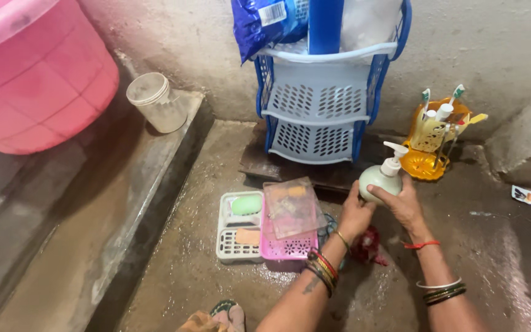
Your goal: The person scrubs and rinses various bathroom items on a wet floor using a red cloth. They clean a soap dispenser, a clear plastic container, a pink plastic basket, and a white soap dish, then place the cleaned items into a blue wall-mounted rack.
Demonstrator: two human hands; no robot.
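Both my hands are wrapped around a pale green pump bottle (381, 177) with a white pump head, held just above the wet concrete floor. My left hand (354, 215) grips its lower left side and my right hand (402, 201) holds its lower right side. Left of the hands a white soap tray (236, 241) holds a green soap bar (246, 205) and an orange bar. A pink soap case (285, 247) with a clear lid sits beside it. A red scrubber (369, 245) lies on the floor between my forearms.
A blue and white plastic rack (321, 101) stands against the wall with a blue packet (262, 21) on top. A yellow toothbrush holder (432, 138) is at its right. A pink tub (35, 74) and a white jar (156, 101) rest on the raised ledge at left.
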